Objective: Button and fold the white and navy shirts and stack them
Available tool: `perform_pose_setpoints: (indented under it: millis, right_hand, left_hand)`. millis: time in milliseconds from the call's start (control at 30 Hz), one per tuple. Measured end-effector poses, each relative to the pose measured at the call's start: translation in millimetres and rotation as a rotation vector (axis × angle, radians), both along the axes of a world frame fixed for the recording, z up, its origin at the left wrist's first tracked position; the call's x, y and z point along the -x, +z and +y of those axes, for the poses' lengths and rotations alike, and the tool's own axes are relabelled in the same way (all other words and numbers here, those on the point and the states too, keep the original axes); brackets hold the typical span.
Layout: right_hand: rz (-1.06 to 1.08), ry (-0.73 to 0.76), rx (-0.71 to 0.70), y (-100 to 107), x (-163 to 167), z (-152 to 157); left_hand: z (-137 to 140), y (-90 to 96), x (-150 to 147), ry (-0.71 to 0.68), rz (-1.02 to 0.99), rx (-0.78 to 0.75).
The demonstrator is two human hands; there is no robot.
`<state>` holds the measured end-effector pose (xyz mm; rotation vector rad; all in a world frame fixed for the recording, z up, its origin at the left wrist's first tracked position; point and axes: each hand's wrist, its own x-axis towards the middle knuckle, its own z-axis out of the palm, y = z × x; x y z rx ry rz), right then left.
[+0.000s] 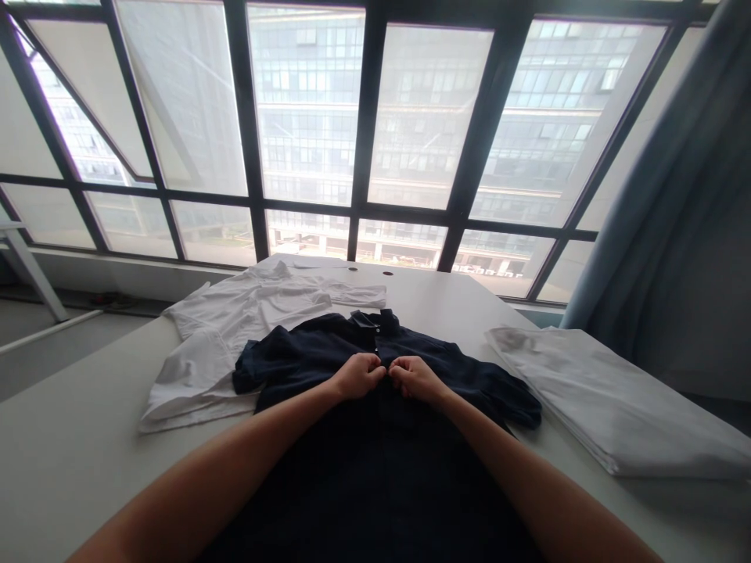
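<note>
Left of the navy shirt [375, 407] lies a spread white shirt [235, 328], bare worktop [70, 453] beyond it. The navy shirt's hem is cut off below. Left hand [359, 375] and right hand [415, 378], both curled, pinch its placket. A folded white cloth [616, 407] lies to its right.

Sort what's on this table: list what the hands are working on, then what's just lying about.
In hand:
- dark navy shirt, spread flat on the table
- left hand and right hand, both pinching the shirt's front placket just below the collar

Lying about:
- white shirt, spread out behind and to the left, partly under the navy one
- folded white cloth at the right
</note>
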<state>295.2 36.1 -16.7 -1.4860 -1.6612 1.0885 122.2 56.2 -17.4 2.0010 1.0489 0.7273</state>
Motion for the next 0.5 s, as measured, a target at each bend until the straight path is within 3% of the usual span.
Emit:
perform_pose_setpoints:
  millis: [100, 267, 500]
  right_hand:
    - [-0.025, 0.018, -0.005, -2, -1, 2]
    - [-0.091, 0.034, -0.007, -3, 0, 4]
    - [-0.171, 0.031, -0.06, -3, 1, 3]
  left_hand:
    - [-2, 2.9, 2, 0.026, 0.149, -0.141]
    - [-11, 11.7, 5, 0.184, 0.391, -0.323]
    - [-7, 5.2, 9, 0.124, 0.397, -0.491]
